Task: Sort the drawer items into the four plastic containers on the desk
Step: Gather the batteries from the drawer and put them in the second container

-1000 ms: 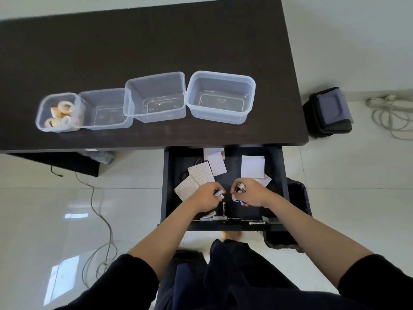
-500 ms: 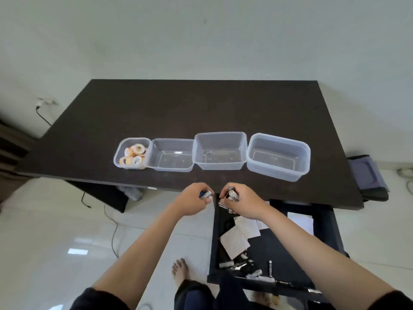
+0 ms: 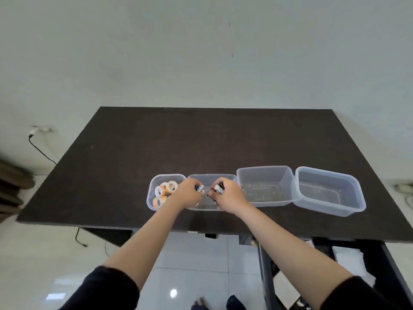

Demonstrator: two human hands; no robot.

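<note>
Four clear plastic containers stand in a row on the dark desk. The leftmost container holds several orange and white tape rolls. Over the second container both my hands hover close together. My left hand is closed on small metal clips. My right hand grips another bunch of small dark and silver clips. The third container and the fourth container look empty. The open drawer at the lower right shows white paper pieces.
A wall lies behind the desk. A cable hangs from a socket at the left. Glossy floor tiles show below the desk's front edge, with my feet at the bottom.
Both hands rose from the drawer with the small clips and moved forward and left over the second container. The view tilted up from the drawer to the desk.
</note>
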